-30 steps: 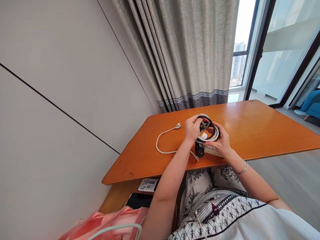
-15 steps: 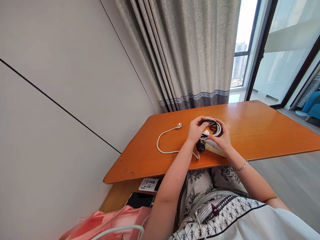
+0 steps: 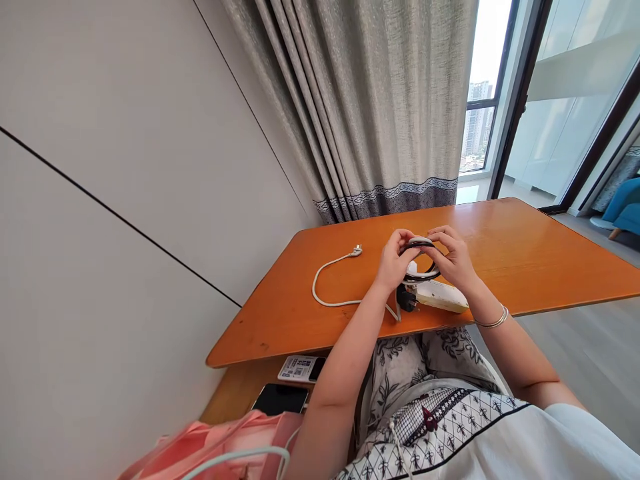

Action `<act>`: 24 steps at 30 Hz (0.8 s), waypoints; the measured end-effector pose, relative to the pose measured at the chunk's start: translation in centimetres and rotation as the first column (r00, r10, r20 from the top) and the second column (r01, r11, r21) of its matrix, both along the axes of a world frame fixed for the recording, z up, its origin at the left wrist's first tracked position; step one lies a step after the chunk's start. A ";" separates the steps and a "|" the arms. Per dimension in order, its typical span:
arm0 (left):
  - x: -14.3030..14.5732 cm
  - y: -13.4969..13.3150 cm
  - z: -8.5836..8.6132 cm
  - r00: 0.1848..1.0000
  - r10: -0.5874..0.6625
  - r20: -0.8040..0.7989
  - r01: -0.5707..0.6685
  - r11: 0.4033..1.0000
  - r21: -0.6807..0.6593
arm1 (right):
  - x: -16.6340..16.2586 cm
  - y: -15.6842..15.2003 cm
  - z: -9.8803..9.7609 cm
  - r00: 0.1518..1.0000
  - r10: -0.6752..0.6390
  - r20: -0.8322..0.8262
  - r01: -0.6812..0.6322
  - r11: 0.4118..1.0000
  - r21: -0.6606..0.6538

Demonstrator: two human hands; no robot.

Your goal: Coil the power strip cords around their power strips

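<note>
Between my two hands is a coil of black and white cable point(image 3: 423, 275), held up just over the table. My left hand point(image 3: 396, 259) is closed around the coil's left side, thumb across the top. On its right side my right hand point(image 3: 453, 257) pinches the coil with the thumb, its other fingers lifted. Below the coil hangs a black plug point(image 3: 406, 298). A white power strip point(image 3: 443, 295) lies on the table under my hands, partly covered by the coil. Its white cord point(image 3: 320, 275) curves left across the table to a white plug point(image 3: 356, 251).
The orange wooden table point(image 3: 525, 260) has its near edge against my lap. Lower left, on a lower surface, are a black phone point(image 3: 280, 399), a white printed card point(image 3: 296, 368) and a pink bag point(image 3: 225, 440). A grey curtain point(image 3: 390, 100) hangs behind the table.
My right hand has shifted slightly right and its fingers have lifted off the coil's outer side. The coil has tilted flatter, and more of the power strip shows below.
</note>
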State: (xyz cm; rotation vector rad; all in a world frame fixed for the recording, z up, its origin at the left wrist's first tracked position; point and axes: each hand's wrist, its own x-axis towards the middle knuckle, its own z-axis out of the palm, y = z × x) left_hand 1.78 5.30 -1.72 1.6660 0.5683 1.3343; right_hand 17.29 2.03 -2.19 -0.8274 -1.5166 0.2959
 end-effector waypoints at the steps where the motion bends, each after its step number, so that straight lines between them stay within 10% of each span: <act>1: -0.1 0.0 -0.1 1.000 -0.020 0.008 0.020 1.000 0.007 | 0.0 0.2 0.0 1.000 -0.007 -0.023 0.007 1.000 0.000; 9: -0.9 -1.1 -0.6 0.942 -0.073 -0.327 0.076 0.997 -0.002 | -0.7 0.0 -0.1 0.987 -0.045 -0.156 0.048 0.999 0.012; 24: -1.9 -0.6 -0.6 0.959 -0.099 -0.267 0.088 0.995 -0.054 | -1.0 -0.1 0.6 0.975 -0.027 -0.221 0.044 0.996 0.073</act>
